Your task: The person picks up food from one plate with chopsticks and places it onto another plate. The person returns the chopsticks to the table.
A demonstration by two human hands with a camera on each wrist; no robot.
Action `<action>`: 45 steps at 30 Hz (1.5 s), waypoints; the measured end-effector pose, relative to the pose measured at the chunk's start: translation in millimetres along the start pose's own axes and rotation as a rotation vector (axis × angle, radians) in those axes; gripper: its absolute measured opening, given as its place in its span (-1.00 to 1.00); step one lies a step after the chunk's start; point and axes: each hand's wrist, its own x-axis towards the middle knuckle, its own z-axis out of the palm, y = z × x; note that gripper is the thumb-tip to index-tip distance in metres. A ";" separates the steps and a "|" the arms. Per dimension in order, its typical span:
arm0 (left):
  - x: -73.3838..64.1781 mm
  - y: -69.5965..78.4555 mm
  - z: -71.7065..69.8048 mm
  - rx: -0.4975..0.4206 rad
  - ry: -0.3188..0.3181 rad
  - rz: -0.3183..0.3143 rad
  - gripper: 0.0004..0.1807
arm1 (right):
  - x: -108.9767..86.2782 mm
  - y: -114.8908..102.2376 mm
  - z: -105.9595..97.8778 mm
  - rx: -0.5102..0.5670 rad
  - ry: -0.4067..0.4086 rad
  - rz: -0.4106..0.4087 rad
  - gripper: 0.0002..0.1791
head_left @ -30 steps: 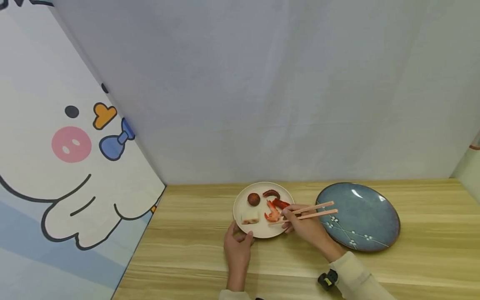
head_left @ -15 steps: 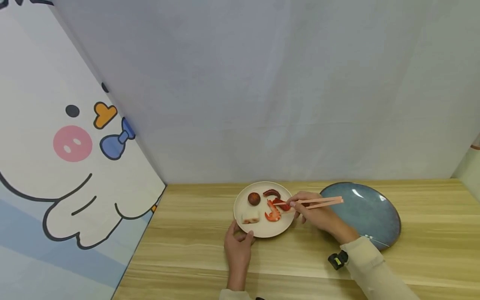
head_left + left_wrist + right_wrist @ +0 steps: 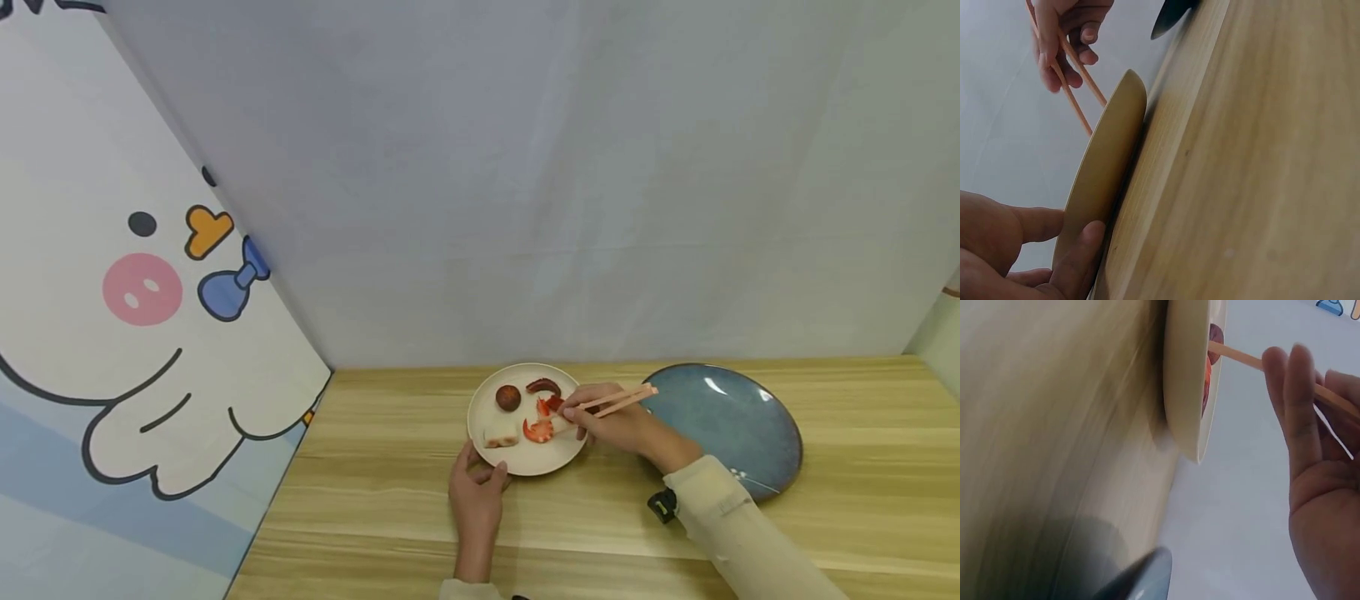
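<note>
My right hand (image 3: 611,417) holds a pair of pink chopsticks (image 3: 630,397), tips down over the right side of a cream plate (image 3: 525,462). The tips are beside an orange-red shrimp (image 3: 538,431); whether they pinch it I cannot tell. A dark red piece (image 3: 555,402) lies partly behind the hand. Also on the plate are a brown ball (image 3: 507,397), a dark red curved tentacle (image 3: 543,386) and a pale block with browned sides (image 3: 500,436). My left hand (image 3: 476,492) grips the plate's near-left rim, thumb and fingers on its wall in the left wrist view.
A larger blue oval plate (image 3: 727,425) with white blossoms stands to the right, partly behind the right forearm. Both plates are on a wooden table (image 3: 375,500). A grey curtain (image 3: 525,208) hangs behind, and a cartoon-printed panel (image 3: 150,350) stands at left.
The right hand moved right and back, then left again over the plate. The chopstick tips shifted, and the shrimp has moved slightly left. The left hand and plate stay put.
</note>
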 end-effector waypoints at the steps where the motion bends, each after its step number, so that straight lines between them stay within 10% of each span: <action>1: 0.1 -0.2 0.4 0.002 0.000 0.001 -0.28 | 1.1 0.0 0.9 0.010 0.006 0.007 -0.79; 17: 2.0 -2.0 5.5 0.005 0.020 0.004 -0.29 | 14.4 2.7 12.4 0.117 0.067 0.148 -0.73; 33: 1.9 -1.5 5.1 -0.001 0.016 0.004 -0.29 | 14.8 0.1 36.5 0.189 0.255 0.108 -0.76; 45: 0.2 1.1 1.1 -0.011 0.001 -0.002 -0.30 | 11.5 -10.6 37.3 0.232 0.223 0.198 -0.79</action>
